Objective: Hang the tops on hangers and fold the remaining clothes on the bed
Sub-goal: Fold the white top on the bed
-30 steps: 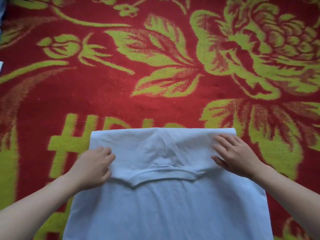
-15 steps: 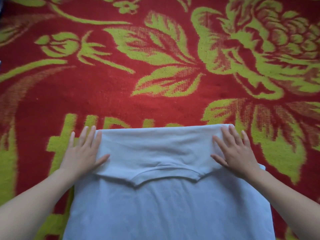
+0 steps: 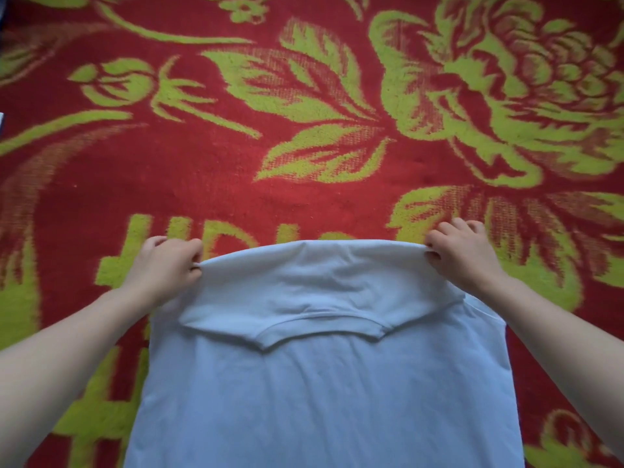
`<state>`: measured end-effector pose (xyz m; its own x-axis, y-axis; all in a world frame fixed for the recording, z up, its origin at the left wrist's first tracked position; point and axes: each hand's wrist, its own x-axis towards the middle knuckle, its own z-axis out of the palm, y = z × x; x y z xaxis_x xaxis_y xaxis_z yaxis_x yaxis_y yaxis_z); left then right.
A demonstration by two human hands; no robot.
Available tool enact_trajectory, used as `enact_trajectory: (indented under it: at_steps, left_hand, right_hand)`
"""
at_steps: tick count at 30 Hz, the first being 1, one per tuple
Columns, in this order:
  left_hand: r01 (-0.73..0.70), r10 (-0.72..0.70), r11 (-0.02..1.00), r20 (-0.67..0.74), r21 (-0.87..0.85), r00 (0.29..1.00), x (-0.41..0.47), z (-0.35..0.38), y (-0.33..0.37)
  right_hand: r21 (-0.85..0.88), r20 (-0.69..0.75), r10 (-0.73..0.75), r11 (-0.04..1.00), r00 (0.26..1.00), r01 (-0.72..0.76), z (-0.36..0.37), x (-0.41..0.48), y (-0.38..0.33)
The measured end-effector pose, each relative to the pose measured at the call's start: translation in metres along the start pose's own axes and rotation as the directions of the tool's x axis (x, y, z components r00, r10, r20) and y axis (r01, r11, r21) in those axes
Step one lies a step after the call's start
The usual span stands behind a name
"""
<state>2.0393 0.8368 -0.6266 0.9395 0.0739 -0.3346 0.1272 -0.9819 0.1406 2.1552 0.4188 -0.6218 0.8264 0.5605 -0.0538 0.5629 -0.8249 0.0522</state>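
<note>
A pale blue-white T-shirt (image 3: 320, 383) lies on the bed, its upper part folded back toward me so the collar band curves across the middle. My left hand (image 3: 167, 268) pinches the far left corner of the fold. My right hand (image 3: 461, 256) pinches the far right corner. The folded edge between them is lifted slightly off the blanket and arches upward. The shirt's lower part runs out of the bottom of the view.
A red blanket (image 3: 304, 197) with large yellow-green flowers and leaves covers the bed all around the shirt. A sliver of something pale shows at the far left edge (image 3: 1, 118).
Both hands went from lying flat on the folded part to pinching its far corners, and the folded edge has risen a little from the blanket.
</note>
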Motion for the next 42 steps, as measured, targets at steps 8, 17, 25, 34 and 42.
enact_trajectory:
  at_steps: [8, 17, 25, 34, 42]
  left_hand:
    - [-0.294, 0.270, 0.952, -0.223, -0.083, 0.937, -0.086, -0.014, -0.006]
    - [-0.419, 0.407, 0.908, -0.226, -0.003, 0.885, -0.171, 0.028, 0.004]
    - [-0.356, 0.374, 0.923, -0.122, 0.147, 0.919, -0.216, 0.075, 0.012]
    - [-0.048, 0.060, 0.981, -0.061, 0.188, 0.996, -0.167, 0.056, 0.040]
    - [0.365, -0.512, 0.810, 0.250, 0.460, 0.822, -0.169, 0.059, -0.032]
  right_hand:
    - [-0.031, -0.325, -0.301, 0.951, 0.897, 0.308, -0.021, -0.085, -0.001]
    - [0.025, -0.193, -0.396, 0.913, 0.898, 0.408, -0.021, -0.167, -0.026]
    - [0.070, 0.265, -0.385, 0.922, 0.884, 0.381, -0.002, -0.212, -0.052]
    - [0.074, 0.298, 0.083, 0.991, 0.951, -0.109, -0.007, -0.148, -0.068]
    - [-0.327, 0.572, 0.602, 0.790, 0.557, -0.519, -0.004, -0.179, 0.003]
